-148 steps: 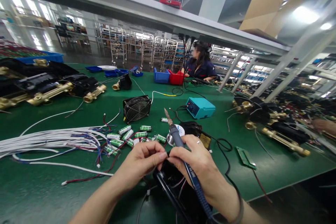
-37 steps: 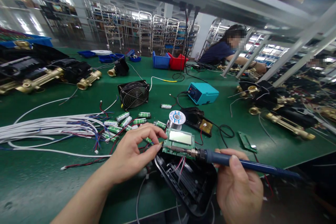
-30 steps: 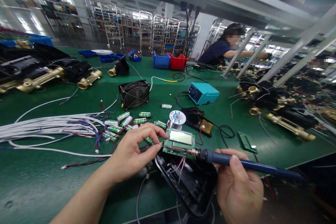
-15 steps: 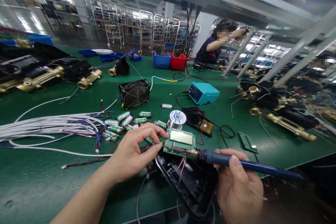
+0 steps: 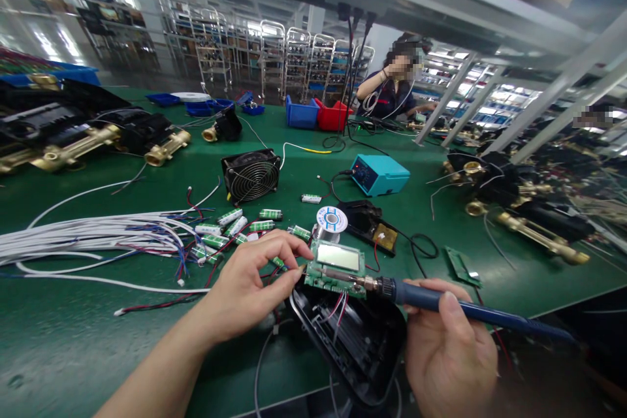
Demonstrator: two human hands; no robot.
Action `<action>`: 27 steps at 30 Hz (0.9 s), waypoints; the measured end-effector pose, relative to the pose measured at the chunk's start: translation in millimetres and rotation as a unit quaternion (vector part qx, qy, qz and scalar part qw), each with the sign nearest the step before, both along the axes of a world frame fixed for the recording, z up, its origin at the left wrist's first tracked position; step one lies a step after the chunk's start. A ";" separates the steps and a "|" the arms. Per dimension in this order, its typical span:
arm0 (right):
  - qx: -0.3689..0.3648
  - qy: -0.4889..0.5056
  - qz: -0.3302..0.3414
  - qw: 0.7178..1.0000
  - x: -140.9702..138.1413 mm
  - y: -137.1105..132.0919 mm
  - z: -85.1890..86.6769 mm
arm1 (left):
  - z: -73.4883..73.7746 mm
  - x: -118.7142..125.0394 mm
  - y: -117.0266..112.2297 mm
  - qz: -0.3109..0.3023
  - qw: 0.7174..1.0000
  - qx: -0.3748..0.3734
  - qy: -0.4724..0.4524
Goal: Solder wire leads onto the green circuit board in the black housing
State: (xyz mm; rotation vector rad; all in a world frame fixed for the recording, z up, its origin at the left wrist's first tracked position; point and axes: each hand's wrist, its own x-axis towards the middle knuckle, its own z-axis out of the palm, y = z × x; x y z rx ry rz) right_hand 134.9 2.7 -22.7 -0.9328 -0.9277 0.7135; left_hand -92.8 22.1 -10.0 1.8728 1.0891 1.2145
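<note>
My right hand (image 5: 448,346) grips a blue soldering iron (image 5: 441,300), its metal tip lying over the lower part of a green circuit board (image 5: 360,258). Whether the tip touches the board I cannot tell. At the board's left edge, my left hand (image 5: 259,277) is closed in a pinch, thumb and index finger on that edge. The board carries a pale rectangular display (image 5: 337,257). Red and white wires run from its lower side into an open black plastic housing (image 5: 362,353) beneath it. Just behind the board stands a solder spool (image 5: 332,219).
Several green-and-white batteries (image 5: 213,240) and a bundle of white cables (image 5: 98,238) lie left. Beyond are a black fan (image 5: 252,176), a teal soldering station (image 5: 381,174) and an iron stand (image 5: 360,222). Brass-and-black assemblies (image 5: 533,228) sit right. A co-worker (image 5: 386,88) is across the bench.
My right hand and the soldering iron have shifted slightly right, drawing the tip back along the board. My left hand stays put. The co-worker's arm and body have moved.
</note>
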 end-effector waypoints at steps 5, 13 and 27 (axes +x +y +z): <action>0.021 0.022 -0.025 0.999 0.6 3.7 6.8 | 0.4 -0.4 0.4 -0.008 1.000 -0.003 -0.002; 0.158 -0.237 0.111 0.952 -5.5 10.9 21.7 | 0.2 -1.4 0.9 -0.010 1.000 -0.001 0.004; 0.232 -0.720 0.147 0.637 -59.2 28.7 62.0 | -3.1 -1.0 3.5 -0.015 1.000 0.021 0.015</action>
